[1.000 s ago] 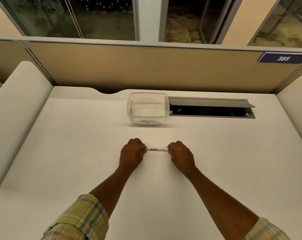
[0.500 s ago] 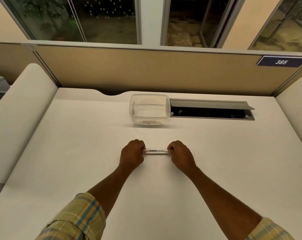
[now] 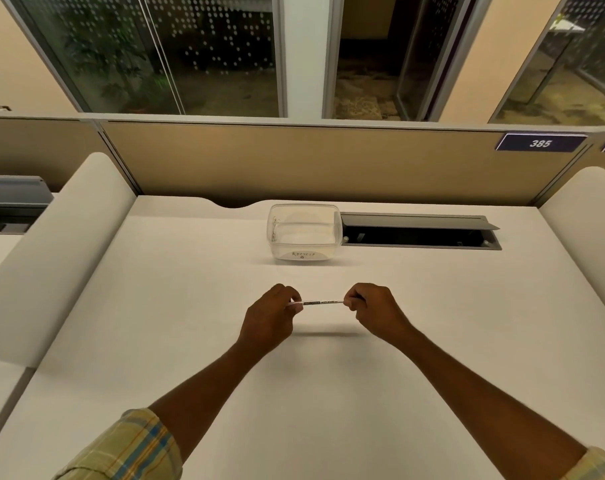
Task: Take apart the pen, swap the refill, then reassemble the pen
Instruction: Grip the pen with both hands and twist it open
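A thin white pen [image 3: 322,302] with dark print on its barrel lies level between my two hands, a little above the white desk [image 3: 176,306]; its shadow falls on the desk below. My left hand [image 3: 271,315] pinches the pen's left end with the fingertips. My right hand [image 3: 373,311] is closed around the right end. Both tips of the pen are hidden inside my fingers. No loose refill shows anywhere on the desk.
A clear plastic tub [image 3: 304,232] marked "Recycle" stands beyond my hands. To its right an open grey cable hatch [image 3: 420,230] is sunk into the desk. A tan partition [image 3: 328,164] closes the back, and rounded white dividers [image 3: 56,251] rise at both sides.
Both hands have lifted the pen off the desk; a shadow now shows beneath it. The camera has tilted up slightly.
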`<state>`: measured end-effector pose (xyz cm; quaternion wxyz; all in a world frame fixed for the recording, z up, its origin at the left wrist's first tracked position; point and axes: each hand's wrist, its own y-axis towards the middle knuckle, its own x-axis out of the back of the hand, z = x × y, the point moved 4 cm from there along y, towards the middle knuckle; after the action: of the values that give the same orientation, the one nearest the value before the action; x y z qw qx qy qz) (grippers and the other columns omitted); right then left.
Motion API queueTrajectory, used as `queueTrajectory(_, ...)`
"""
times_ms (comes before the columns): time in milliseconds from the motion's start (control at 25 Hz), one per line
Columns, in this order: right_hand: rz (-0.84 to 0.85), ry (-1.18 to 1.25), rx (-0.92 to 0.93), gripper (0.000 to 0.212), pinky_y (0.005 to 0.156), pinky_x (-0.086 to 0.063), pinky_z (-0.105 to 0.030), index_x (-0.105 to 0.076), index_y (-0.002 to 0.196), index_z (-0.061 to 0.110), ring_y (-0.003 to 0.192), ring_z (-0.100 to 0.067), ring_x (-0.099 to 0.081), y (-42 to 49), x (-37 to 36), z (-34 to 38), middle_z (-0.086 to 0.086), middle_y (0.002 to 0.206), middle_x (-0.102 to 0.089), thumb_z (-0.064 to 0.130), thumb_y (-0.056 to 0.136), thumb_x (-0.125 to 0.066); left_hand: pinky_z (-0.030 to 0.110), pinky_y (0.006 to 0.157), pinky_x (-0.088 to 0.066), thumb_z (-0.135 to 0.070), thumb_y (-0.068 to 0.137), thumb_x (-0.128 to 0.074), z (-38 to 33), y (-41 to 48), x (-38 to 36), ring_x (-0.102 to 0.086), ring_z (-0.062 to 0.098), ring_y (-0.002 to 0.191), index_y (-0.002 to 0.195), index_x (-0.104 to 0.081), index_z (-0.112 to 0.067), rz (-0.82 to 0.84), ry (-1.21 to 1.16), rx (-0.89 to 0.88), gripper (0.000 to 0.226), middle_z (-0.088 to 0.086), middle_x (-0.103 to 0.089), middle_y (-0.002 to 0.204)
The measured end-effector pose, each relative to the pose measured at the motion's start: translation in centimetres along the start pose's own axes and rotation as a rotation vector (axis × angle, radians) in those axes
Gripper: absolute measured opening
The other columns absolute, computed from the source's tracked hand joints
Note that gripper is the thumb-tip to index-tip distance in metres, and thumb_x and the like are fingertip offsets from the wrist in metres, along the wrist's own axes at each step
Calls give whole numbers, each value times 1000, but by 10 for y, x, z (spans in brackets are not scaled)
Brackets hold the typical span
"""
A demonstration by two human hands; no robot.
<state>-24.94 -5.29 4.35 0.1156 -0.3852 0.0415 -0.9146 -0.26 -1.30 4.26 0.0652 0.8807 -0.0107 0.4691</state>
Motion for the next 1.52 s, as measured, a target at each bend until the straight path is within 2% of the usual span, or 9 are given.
queueTrajectory(160,23,82,-27,19,62,-51,-25,-75,80,18,63,-10,-63,-15,14,17,1,77,-76,9,96,-70,29,65,-41,-22,101,-67,-12,-12,13,-68,22,84,98,-77,-22,-70,18,-37,11,-5,-75,87)
queueTrajectory(320,62,154,-44,17,42,-39,-9,-82,85,15,53,0,-66,-30,26,30,6,69,-77,13,97,-70,27,65,-43,-18,98,-72,-19,-20,32,-71,24,80,97,-81,-19,-117,-9,-59,9,-2,-78,85)
queueTrajectory(480,103,301,-48,20,50,-42,-10,-82,89,12,59,-8,-68,-44,36,45,-2,77,-80,13,101,-67,41,67,-56,-14,98,-73,-28,-29,49,-70,28,77,97,-82,-15,-158,-40,-110,9,2,-76,82)
queueTrajectory(640,107,355,-73,22,53,-43,-17,-79,92,9,65,-11,-69,-53,38,53,3,78,-80,12,104,-62,41,64,-56,-14,98,-72,-38,-35,61,-69,28,77,101,-83,-18,-183,-14,-142,12,2,-74,80)
queueTrajectory(800,189,440,-88,27,53,-41,-22,-78,98,5,67,-14,-68,-61,38,61,-4,84,-79,18,108,-57,45,64,-58,-11,96,-73,-44,-41,74,-71,30,75,101,-84,-16,-217,-36,-175,13,4,-76,79)
queueTrajectory(1040,326,434,-80,37,51,-41,-20,-76,100,1,63,-11,-64,-80,43,71,-6,81,-76,22,112,-48,43,60,-60,-13,89,-65,-55,-49,94,-73,29,72,95,-84,-15,-261,-29,-253,20,2,-77,77)
queueTrajectory(1240,1,244,67,33,53,-42,-11,-77,75,10,54,0,-55,-89,49,83,8,62,-67,5,103,-58,42,61,-58,-11,92,-70,-62,-53,99,-72,28,74,93,-83,-17,-210,-11,-193,15,0,-77,78)
queueTrajectory(1400,-207,80,287,28,66,-50,-29,-75,74,5,65,-13,-59,-96,47,88,6,69,-66,-5,97,-65,32,62,-52,-4,94,-69,-61,-48,101,-66,15,70,88,-83,-20,-107,-44,-120,22,-5,-80,82)
queueTrajectory(1520,-369,-48,477,25,66,-54,-35,-76,79,4,68,-22,-65,-103,53,93,-2,74,-71,-17,89,-66,24,56,-40,-7,97,-68,-59,-46,101,-57,1,57,83,-82,-23,-19,-124,-66,25,-18,-70,66)
